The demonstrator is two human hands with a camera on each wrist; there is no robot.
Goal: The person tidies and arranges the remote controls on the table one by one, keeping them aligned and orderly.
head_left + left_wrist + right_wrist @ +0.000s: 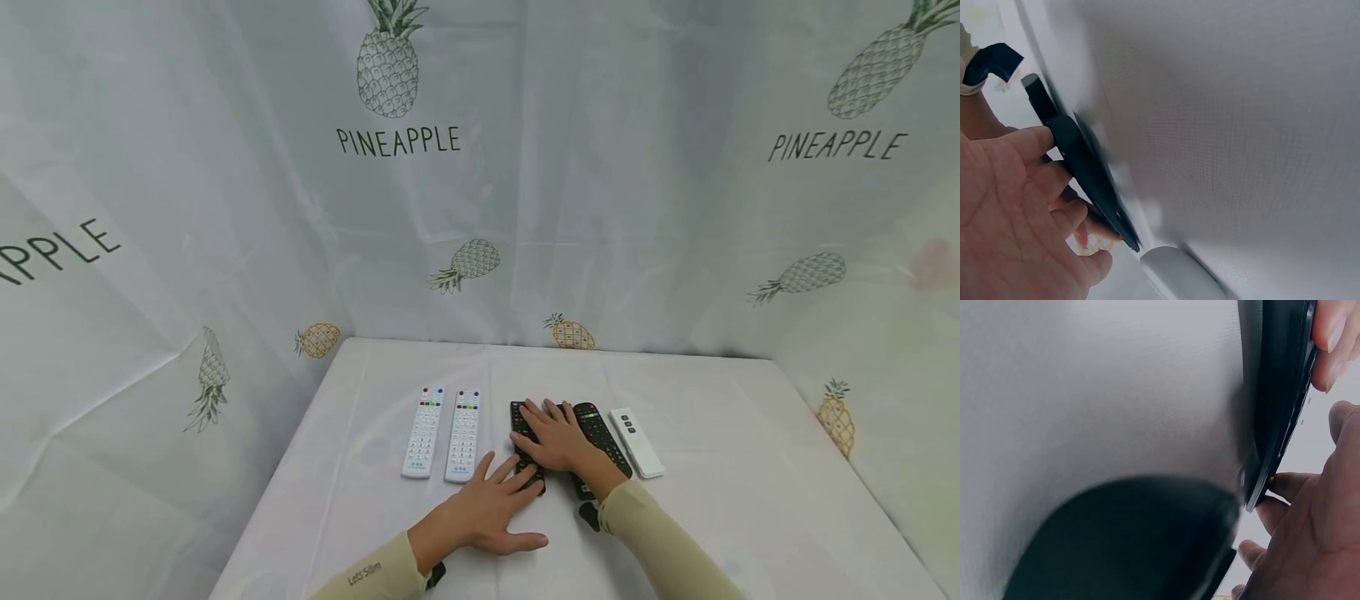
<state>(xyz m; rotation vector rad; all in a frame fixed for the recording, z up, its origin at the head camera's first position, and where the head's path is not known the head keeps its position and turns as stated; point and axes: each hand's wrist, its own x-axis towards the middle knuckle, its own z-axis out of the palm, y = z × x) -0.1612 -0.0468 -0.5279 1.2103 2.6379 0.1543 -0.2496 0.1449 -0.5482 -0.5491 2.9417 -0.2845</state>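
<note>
A black remote control (517, 414) lies on the white-covered table beneath both hands. My left hand (491, 510), fingers spread, rests its fingertips on the near end of this remote. Toward the far end, my right hand (558, 442) lays its outstretched fingers over it, hiding much of its keys. In the left wrist view, the left fingers (1060, 219) meet the edge of the black remote (1088, 169). Fingertips of both hands touch the black remote (1282, 394) in the right wrist view. A second black remote (585, 490) is partly covered by the right hand and wrist.
Two white remotes (423, 433) with coloured buttons lie side by side on the left. Another black remote (600, 433) and a slim white remote (637, 443) lie to the right. Pineapple-print cloth (600, 208) hangs behind the table (720, 433).
</note>
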